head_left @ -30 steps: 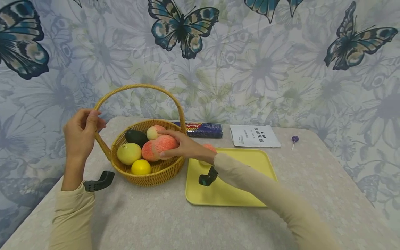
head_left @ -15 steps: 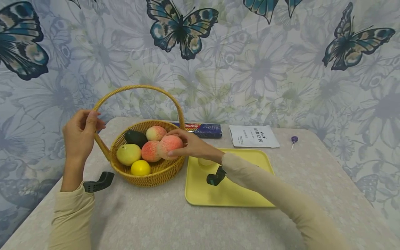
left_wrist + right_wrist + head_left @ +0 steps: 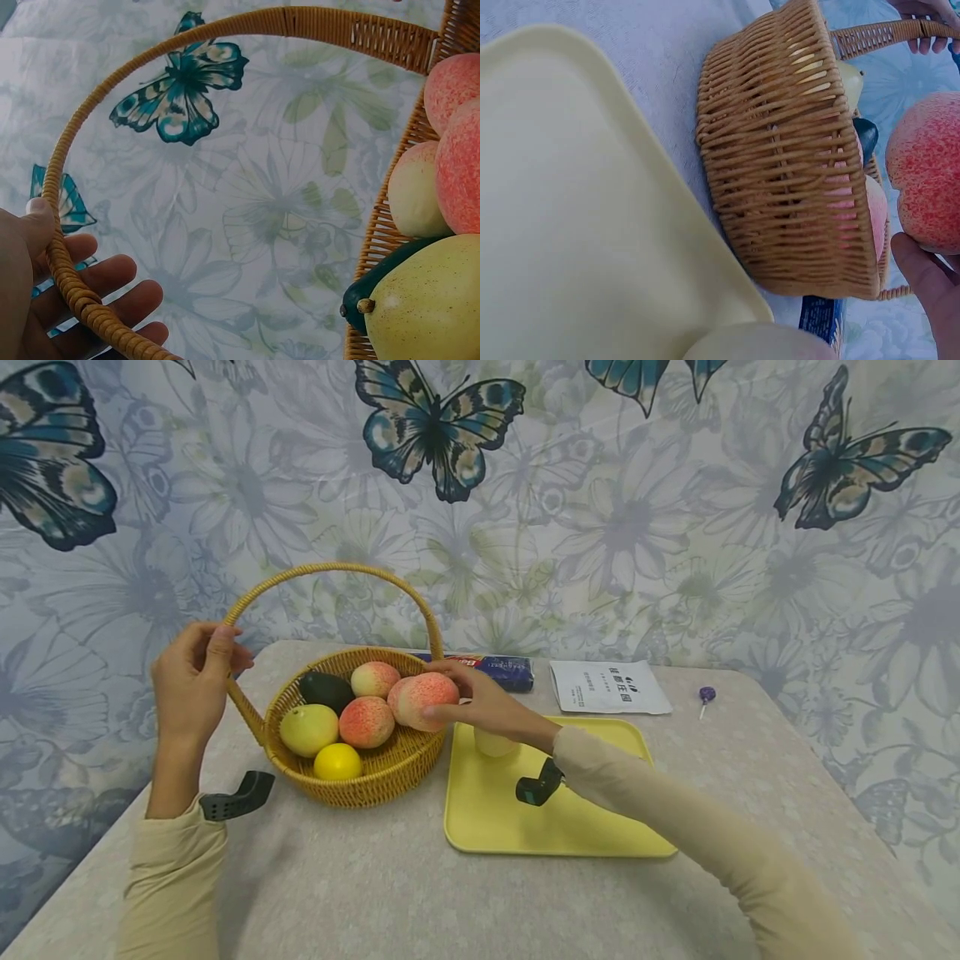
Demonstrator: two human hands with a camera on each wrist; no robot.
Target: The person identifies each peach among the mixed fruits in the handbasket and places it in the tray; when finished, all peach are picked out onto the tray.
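Over the right side of the wicker basket, the person's right hand grasps a red-blushed peach, thumb on its near side and fingers reaching behind; in the right wrist view this peach is apart from the basket's rim. At the basket's left, the left hand pinches the arched handle between thumb and fingers, the fingers loosely bent behind it.

In the basket lie an avocado, a yellow-green pear, a small yellow fruit and more peaches, one of them partly covered by the peach in hand. Beside the basket, a yellow tray bears a pale fruit, its top hidden by the right hand. Farther back on the table are a blue Barilla spaghetti pack, a white printed pouch and, well to the right, a purple lollipop.
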